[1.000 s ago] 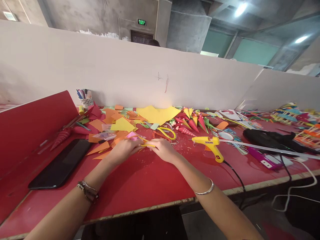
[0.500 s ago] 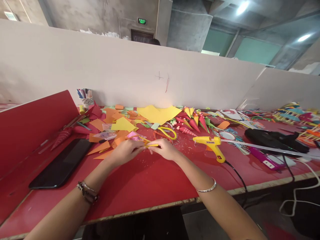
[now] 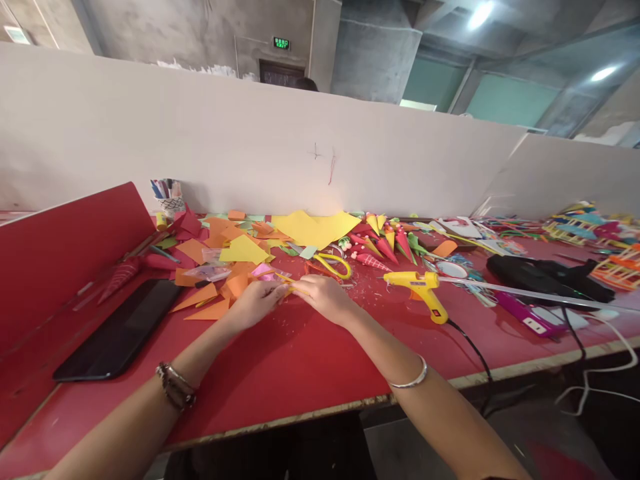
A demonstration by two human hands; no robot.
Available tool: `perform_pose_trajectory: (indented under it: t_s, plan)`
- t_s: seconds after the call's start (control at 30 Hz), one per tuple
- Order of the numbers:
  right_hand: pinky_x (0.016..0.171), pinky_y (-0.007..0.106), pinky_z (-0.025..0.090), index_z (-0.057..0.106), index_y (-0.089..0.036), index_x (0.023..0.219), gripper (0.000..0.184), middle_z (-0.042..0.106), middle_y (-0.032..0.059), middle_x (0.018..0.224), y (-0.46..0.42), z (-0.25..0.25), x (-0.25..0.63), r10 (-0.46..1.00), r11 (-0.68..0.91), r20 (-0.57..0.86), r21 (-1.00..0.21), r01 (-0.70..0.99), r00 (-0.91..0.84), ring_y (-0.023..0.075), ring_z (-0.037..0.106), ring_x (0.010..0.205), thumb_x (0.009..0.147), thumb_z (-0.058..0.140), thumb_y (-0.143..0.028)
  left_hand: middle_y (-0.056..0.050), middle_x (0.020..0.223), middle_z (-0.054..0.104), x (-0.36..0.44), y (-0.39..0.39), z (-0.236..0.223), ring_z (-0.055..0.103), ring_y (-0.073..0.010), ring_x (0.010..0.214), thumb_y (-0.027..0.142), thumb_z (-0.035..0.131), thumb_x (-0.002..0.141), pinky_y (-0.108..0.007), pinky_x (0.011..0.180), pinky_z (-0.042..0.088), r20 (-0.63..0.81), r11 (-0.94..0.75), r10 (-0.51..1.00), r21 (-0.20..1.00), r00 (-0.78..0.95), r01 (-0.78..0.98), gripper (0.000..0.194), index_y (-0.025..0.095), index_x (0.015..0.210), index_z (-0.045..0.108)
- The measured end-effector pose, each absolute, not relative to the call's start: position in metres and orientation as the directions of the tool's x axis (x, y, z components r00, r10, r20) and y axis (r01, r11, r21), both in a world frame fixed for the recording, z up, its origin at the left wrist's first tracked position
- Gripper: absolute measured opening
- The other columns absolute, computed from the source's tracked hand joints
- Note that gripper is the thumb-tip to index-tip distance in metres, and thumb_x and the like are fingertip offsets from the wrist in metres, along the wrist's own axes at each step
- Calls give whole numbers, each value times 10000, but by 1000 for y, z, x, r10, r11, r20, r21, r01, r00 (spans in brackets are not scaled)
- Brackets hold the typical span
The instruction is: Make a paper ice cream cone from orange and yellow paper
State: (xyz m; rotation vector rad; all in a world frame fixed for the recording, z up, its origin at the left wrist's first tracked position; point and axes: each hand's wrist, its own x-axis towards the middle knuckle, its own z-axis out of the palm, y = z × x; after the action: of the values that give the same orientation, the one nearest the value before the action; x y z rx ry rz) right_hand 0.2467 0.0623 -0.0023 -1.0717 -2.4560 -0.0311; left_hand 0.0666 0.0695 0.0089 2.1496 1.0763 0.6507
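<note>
My left hand (image 3: 255, 303) and my right hand (image 3: 324, 297) meet above the red table (image 3: 280, 380). Both are closed on a small, narrow strip of yellow paper (image 3: 291, 288), which their fingers mostly cover. Just beyond my right hand lie scissors with yellow handles (image 3: 336, 265). Orange paper pieces (image 3: 237, 285) and a pink scrap in clear plastic (image 3: 265, 270) are beside my left hand. To the right of my right hand, a yellow glue gun (image 3: 417, 287) rests on its side, with a long clear glue stick in its back.
A black phone (image 3: 120, 330) lies on the left. Paper cones (image 3: 385, 247) and yellow sheets (image 3: 313, 230) cover the back, near a pen cup (image 3: 170, 200). On the right are a black bag (image 3: 545, 277), a purple power strip (image 3: 530, 317) and cables. A white partition (image 3: 250, 147) stands behind.
My right hand has turned over the yellow paper strip, and less of the strip shows now. My left hand keeps its hold. The view has shifted slightly.
</note>
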Motion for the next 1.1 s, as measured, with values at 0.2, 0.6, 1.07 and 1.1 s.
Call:
perform_pose_trajectory:
  t_s: [0.2, 0.6, 1.07, 1.1]
  plan:
    - [589, 218, 327, 593, -171, 943, 256, 623, 54, 803, 58, 3, 244, 731, 671, 365, -232, 704, -577, 129, 530, 701, 889, 358, -257, 65, 378, 375, 66, 71, 5, 328, -71, 344, 451, 260, 843, -187, 380, 272, 26, -342, 828, 814, 560, 470, 406, 173, 591, 414]
    - [566, 189, 352, 608, -144, 815, 268, 597, 8, 717, 57, 5, 251, 774, 524, 160, -704, 479, -612, 97, 501, 614, 859, 402, -308, -15, 676, 612, 51, 76, 13, 520, -120, 600, 339, 337, 870, -203, 566, 335, 179, -766, 628, 314, 757, 561, 306, 186, 817, 596]
    - [557, 224, 322, 544, -159, 962, 259, 657, 72, 851, 57, -1, 241, 783, 609, 277, -156, 778, -558, 157, 595, 718, 898, 345, -313, 50, 433, 417, 64, 70, 7, 388, -90, 418, 431, 290, 852, -201, 435, 298, 118, -486, 808, 687, 577, 540, 398, 152, 674, 511]
    - [546, 225, 316, 540, -156, 956, 262, 657, 70, 841, 57, -1, 240, 778, 609, 280, -117, 784, -563, 157, 595, 708, 900, 340, -317, 60, 399, 395, 65, 70, 8, 369, -85, 384, 442, 287, 848, -199, 412, 288, 75, -435, 818, 730, 570, 527, 400, 157, 658, 493]
